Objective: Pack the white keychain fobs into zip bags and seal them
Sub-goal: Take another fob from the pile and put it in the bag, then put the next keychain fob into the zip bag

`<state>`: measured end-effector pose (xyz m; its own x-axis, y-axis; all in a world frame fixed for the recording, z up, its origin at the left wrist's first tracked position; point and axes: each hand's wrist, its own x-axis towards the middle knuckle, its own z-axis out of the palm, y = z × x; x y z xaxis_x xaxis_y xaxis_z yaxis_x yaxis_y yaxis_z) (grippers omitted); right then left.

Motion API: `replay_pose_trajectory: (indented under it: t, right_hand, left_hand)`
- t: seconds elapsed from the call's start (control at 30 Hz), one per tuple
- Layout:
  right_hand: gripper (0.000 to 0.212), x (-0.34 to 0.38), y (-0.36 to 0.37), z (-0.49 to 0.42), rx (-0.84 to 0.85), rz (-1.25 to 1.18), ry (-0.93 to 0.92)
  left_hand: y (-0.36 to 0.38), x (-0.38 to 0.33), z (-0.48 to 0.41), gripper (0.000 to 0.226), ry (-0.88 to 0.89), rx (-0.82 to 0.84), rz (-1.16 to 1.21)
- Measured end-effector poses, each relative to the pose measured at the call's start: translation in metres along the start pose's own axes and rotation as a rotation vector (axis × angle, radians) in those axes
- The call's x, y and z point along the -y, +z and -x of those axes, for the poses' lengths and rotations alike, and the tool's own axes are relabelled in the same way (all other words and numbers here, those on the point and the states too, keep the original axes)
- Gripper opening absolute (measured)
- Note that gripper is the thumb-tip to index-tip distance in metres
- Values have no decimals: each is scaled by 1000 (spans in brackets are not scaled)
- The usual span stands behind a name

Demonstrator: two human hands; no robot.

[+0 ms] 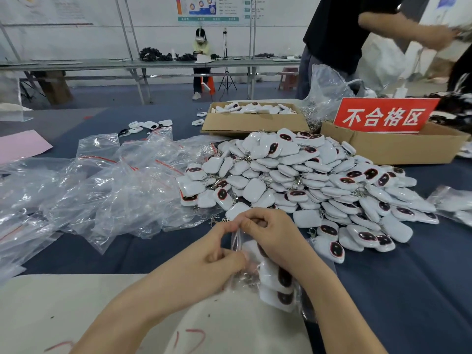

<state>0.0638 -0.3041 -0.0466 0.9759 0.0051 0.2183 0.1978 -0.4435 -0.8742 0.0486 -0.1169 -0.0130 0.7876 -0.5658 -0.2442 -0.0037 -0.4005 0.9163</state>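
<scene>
A clear zip bag (274,282) holding several white keychain fobs with dark oval faces stands near the table's front edge. My left hand (219,249) pinches the bag's top edge on the left side. My right hand (270,231) pinches the same top edge beside it, fingertips almost touching the left ones. Behind my hands lies a big heap of loose white fobs (306,180) with metal clips. Empty zip bags (107,185) with red seal strips are spread out to the left.
Behind the heap stand a cardboard box of fobs (255,121) and a second box (398,146) bearing a red sign. A standing person in black (352,29) reaches at the far right. A cream cloth (76,310) covers the near table edge.
</scene>
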Motion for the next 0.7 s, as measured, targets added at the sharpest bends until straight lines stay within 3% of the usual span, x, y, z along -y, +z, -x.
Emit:
replay_pose_trajectory:
  t: [0.1, 0.17, 0.23, 0.37, 0.47, 0.6, 0.7]
  right_hand:
    - [18, 1, -3, 0, 42, -21, 10]
    - [12, 1, -3, 1, 105, -79, 36]
    - [13, 2, -2, 0, 158, -111, 55]
    - [19, 0, -4, 0, 233, -101, 63]
    - [11, -3, -6, -4, 123, -125, 27]
    - [16, -13, -8, -11, -109, -151, 59]
    - [19, -20, -6, -14, -174, -186, 118]
  left_hand:
    - [-1, -4, 1, 44, 46, -12, 51]
    - [-4, -2, -3, 26, 62, -170, 176]
    - [-9, 3, -12, 25, 86, -379, 256]
    - [-21, 31, -27, 24, 224, -691, -141]
    - [-20, 44, -33, 24, 263, -696, -435]
    - [-18, 48, -38, 40, 225, -654, -622]
    - [-16, 46, -43, 50, 190, -659, -755]
